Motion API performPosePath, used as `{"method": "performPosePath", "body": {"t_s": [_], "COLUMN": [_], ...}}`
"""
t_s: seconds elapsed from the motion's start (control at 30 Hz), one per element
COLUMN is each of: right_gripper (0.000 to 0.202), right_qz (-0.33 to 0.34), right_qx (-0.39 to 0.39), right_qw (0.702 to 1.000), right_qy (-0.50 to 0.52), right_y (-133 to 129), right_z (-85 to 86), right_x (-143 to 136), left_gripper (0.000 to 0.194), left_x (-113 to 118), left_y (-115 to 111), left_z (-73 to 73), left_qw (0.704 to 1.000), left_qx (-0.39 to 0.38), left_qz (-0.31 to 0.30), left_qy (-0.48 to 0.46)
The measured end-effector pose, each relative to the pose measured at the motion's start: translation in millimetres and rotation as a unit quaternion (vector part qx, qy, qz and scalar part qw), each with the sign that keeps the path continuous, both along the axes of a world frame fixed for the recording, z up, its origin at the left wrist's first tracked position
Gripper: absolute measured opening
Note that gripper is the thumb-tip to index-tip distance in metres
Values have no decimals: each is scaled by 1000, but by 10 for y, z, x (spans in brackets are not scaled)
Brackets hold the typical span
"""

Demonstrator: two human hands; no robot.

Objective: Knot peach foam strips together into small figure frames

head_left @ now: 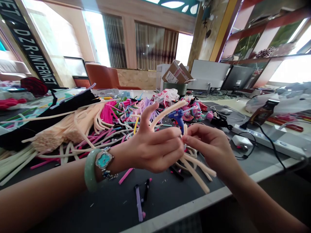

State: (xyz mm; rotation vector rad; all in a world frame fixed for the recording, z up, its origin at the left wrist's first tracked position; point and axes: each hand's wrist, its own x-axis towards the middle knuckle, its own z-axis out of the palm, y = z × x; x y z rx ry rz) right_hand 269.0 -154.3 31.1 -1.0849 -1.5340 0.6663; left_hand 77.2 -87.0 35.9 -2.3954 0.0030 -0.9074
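Note:
Cream pipe cleaners (198, 178) run through my left hand (156, 147), which is closed around them with the index finger raised. One stem curves up past that finger, and several ends stick out below the hand toward the lower right. My right hand (213, 144) meets the left one, its thumb and fingertips pinching a short upright piece of the same cream stem. Just behind the hands is a blue glue gun (178, 117), partly covered by them. How the stems cross inside the left hand is hidden.
Thick bundles of peach pipe cleaners (65, 131) and a black bundle (48, 118) lie to the left. Short purple (138, 204) and black pieces rest near the front edge. On the right are a power strip (272, 140), a white charger (242, 141), cables and a dark hair clipper (263, 111).

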Motion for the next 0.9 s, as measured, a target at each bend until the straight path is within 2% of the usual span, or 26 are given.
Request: {"method": "performPosePath", "body": {"t_s": [0.13, 0.23, 0.37, 0.43, 0.53, 0.63, 0.77, 0.9], "right_gripper": [19, 23, 23, 23, 18, 19, 26, 19], "right_qz": [-50, -101, -174, -201, -211, -178, -128, -100], "right_qx": [98, 186, 331, 374, 397, 386, 326, 265], "right_qw": [993, 974, 906, 873, 854, 868, 907, 942], "right_qy": [-29, -77, -199, -239, -262, -256, -233, -180], "right_y": [19, 15, 4, 7, 21, 29, 30, 43], "right_z": [-21, -50, -86, -95, -87, -58, -28, -41], "right_x": [1, -6, 4, 16, 28, 24, 13, 19], "left_gripper": [13, 10, 4, 5, 13, 11, 5, 5], "left_x": [56, 89, 111, 121, 135, 144, 150, 148], "left_y": [21, 13, 20, 34, 45, 32, 9, -6], "left_z": [14, 63, 116, 121, 120, 123, 131, 142], "left_qw": [995, 990, 976, 965, 951, 935, 911, 909], "left_qx": [-38, -96, -176, -214, -262, -312, -366, -376], "left_qz": [-32, -33, -63, -90, -101, -96, -111, -108], "left_qy": [-86, -101, -111, -121, -131, -136, -153, -148]}}
